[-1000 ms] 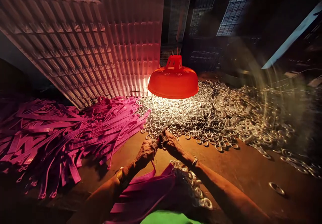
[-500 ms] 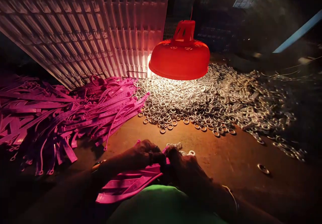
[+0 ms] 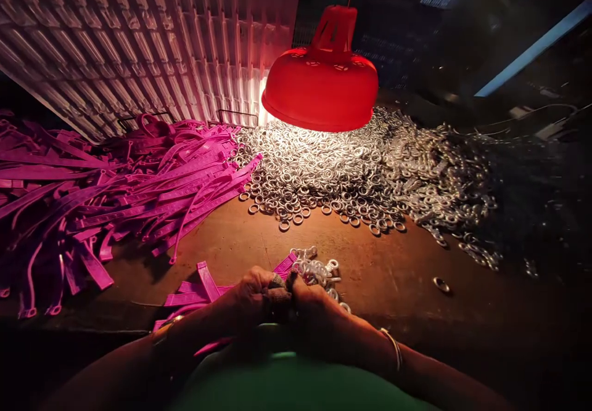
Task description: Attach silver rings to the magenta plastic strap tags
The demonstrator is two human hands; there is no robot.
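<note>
The left hand (image 3: 250,291) and the right hand (image 3: 319,312) are close together at the lower middle of the frame. Their fingers (image 3: 278,296) are bent in and almost meet, and some have dark covers on the tips. It is too dark to tell how far open the fingers of each hand are, or what they have hold of.

A few flat, bright pink straps (image 3: 208,281) lie next to the left hand and partly under its arm. A bit of pink strap also pokes out just above the fingers. Right by the right hand is a small bunch of shiny silver rings (image 3: 319,269).

All this is near the front edge of a brown wooden worktop (image 3: 250,238). A big messy heap of the same pink straps (image 3: 139,195) fills the left side of the frame. It touches a big heap of round silver rings (image 3: 319,164) in the middle. One lone silver ring (image 3: 444,289) lies well apart, at the lower right.

Over the ring heap hangs a round, shiny red lamp (image 3: 321,90), with bright light under it. A pale ribbed panel (image 3: 152,35) stands at the upper left. Green cloth (image 3: 296,380) shows at the bottom.
</note>
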